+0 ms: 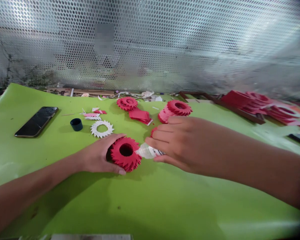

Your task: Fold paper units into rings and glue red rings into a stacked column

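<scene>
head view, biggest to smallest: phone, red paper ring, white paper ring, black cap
1. Phone
2. Red paper ring and white paper ring: the red looks bigger but sits nearer the camera, so unsure
3. Black cap

Green mat (150,206) offers passage; red paper rings (179,108) obstruct ahead.

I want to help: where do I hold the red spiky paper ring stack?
Hold the red spiky paper ring stack by its toothed outer edge, probably from the far side. The left hand cups its left, and the right hand holding a white tube sits at its right, so the far side looks free. Its centre hole faces up, so grip the edge.
</scene>
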A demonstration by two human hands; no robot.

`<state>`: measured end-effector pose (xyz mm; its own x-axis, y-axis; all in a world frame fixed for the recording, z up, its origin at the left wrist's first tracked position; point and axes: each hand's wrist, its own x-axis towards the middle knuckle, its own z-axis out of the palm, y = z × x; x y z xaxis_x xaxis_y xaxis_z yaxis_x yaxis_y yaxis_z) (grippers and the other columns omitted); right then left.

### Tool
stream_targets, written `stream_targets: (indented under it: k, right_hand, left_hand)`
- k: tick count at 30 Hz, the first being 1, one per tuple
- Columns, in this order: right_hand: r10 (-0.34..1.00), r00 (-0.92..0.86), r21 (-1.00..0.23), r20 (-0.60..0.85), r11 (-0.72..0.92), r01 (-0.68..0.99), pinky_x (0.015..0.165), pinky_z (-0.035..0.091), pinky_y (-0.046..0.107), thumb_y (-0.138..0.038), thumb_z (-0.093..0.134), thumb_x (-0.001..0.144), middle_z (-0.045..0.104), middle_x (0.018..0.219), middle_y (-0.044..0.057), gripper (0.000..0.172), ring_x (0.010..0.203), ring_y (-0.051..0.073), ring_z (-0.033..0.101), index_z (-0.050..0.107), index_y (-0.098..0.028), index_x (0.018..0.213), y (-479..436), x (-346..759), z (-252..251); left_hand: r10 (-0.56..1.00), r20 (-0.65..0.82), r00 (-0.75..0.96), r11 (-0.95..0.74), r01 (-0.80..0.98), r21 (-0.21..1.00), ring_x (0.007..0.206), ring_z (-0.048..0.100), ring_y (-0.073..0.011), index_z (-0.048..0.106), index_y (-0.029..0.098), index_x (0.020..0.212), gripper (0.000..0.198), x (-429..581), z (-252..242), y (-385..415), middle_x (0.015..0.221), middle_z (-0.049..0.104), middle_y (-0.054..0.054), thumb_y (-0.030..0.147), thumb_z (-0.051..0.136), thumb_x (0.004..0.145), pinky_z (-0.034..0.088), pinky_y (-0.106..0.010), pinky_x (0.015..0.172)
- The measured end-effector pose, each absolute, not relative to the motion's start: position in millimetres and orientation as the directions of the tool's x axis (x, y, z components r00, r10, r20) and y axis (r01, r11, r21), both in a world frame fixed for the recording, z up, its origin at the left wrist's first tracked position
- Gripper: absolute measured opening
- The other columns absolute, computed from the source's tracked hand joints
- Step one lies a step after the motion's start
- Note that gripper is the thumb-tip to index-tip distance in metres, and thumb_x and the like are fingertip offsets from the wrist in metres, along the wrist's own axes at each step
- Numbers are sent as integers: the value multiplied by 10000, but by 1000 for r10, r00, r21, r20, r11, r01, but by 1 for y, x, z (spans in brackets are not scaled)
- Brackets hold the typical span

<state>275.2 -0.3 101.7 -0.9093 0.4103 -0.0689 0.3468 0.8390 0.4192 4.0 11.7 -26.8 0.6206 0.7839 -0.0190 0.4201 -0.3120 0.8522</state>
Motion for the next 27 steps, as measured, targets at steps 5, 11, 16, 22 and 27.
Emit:
stream_targets:
  k: [5,11,16,22,27]
  right_hand:
    - [384,-920,412,-71,852,324,677,344,400,-301,588,1003,725,858,24,166,706,225,563,732,-219,1000,-2,273,101]
    - [392,-913,379,-112,866,326,682,331,404,-283,571,1034,728,909,47,177,751,220,566,713,-197,975,-7,267,104]
    - [360,-927,364,-103,881,302,680,330,401,-280,592,1015,695,837,33,192,718,212,549,677,-207,858,-6,262,104]
    - [326,-941,366,-87,889,274,667,303,382,-205,591,986,671,795,19,133,682,206,522,689,-204,896,-4,260,102]
    - [326,-941,363,-90,891,274,670,304,379,-195,606,971,679,816,17,106,696,208,534,698,-204,919,-3,257,103]
  left_hand:
    - [791,-28,612,-318,449,835,1390,525,-411,364,236,1568,1126,2,-27,12,1536,517,-160,607,907,654,425,-564,1184]
    - [786,-22,618,-332,453,828,1348,554,-424,357,242,1570,1134,2,-27,12,1510,536,-172,629,900,652,462,-585,1137]
    - [787,11,617,-354,436,827,1333,560,-430,406,249,1534,1090,5,-25,12,1490,554,-165,613,908,637,452,-598,1136]
    - [784,3,621,-342,428,837,1305,579,-419,423,239,1509,1062,7,-21,11,1454,576,-163,592,917,637,469,-586,1118]
    - [790,-6,613,-342,449,826,1305,572,-422,433,211,1495,1061,7,-22,11,1444,577,-169,583,923,631,461,-578,1121]
